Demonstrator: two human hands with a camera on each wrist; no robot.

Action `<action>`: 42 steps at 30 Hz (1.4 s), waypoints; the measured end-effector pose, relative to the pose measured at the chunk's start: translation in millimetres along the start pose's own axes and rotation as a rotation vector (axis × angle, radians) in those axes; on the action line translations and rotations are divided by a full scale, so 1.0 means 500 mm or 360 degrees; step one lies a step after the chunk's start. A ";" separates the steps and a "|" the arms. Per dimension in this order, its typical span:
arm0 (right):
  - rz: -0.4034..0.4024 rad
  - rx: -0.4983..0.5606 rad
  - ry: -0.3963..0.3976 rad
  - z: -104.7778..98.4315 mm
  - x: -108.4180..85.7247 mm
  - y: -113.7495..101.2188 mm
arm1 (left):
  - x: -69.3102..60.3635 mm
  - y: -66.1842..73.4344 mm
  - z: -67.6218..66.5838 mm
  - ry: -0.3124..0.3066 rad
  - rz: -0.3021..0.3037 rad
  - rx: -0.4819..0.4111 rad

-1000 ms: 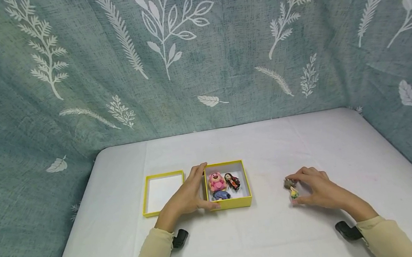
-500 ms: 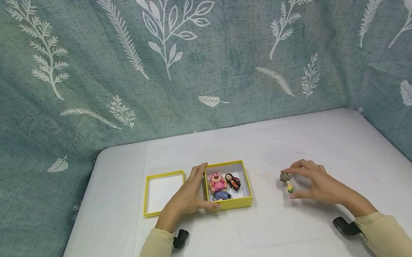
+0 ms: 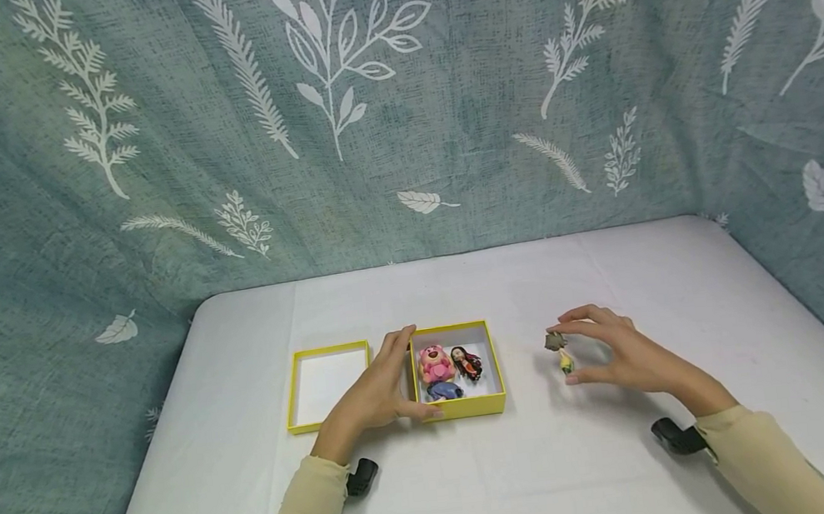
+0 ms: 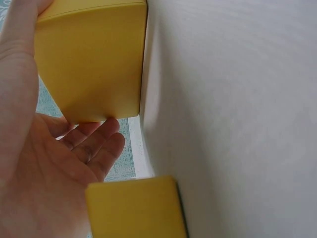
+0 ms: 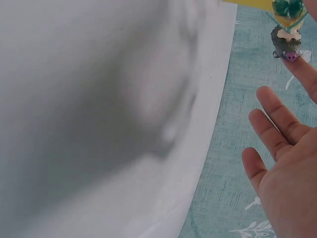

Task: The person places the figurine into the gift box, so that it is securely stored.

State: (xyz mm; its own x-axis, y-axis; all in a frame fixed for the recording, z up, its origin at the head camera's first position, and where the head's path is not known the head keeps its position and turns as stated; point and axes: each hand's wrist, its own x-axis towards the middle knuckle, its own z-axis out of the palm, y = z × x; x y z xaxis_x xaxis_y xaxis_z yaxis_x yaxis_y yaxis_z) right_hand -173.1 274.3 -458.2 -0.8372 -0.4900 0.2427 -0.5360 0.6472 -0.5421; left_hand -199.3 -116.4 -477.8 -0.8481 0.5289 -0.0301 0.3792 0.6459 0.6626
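Figurine [image 3: 564,355], pinched in your right hand [image 3: 624,354], has shifted nearer the yellow box [image 3: 475,406], now raised right of it; your left hand [image 3: 375,393] grips the box's left end, so less carrying seems left.

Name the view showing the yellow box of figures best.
Head: it shows the box, its inside and the figures. Left wrist: only its outside, close up. Right wrist: just a yellow strip, probably the box.

In the head view, the four-o'clock corner of the lid [image 3: 330,387] is hidden by the left hand [image 3: 375,392]. In the right-wrist view, the figurine [image 5: 287,42] is cut off by the edge at two o'clock, the right hand [image 5: 293,171] at four.
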 end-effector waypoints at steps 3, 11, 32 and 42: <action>0.0028 0.0012 -0.0027 0.001 0.011 -0.004 | 0.000 0.000 0.000 -0.0002 0.0001 0.0004; 0.0055 0.0037 -0.0079 0.011 0.037 -0.014 | 0.001 -0.004 0.002 0.0005 0.0011 0.0002; -0.0086 0.0089 -0.0204 0.037 0.161 -0.078 | 0.002 -0.005 0.004 -0.0007 0.0008 -0.0009; -0.0114 0.0121 -0.0263 0.073 0.193 -0.087 | 0.005 -0.008 0.003 -0.0008 0.0010 0.0001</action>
State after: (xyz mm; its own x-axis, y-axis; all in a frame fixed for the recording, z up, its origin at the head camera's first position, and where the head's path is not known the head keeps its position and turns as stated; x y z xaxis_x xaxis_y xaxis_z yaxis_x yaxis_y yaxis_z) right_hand -226.7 177.3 -440.7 -0.7646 -0.6265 0.1510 -0.5787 0.5643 -0.5888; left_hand -202.5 -116.8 -481.8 -0.8440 0.5356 -0.0300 0.3844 0.6429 0.6625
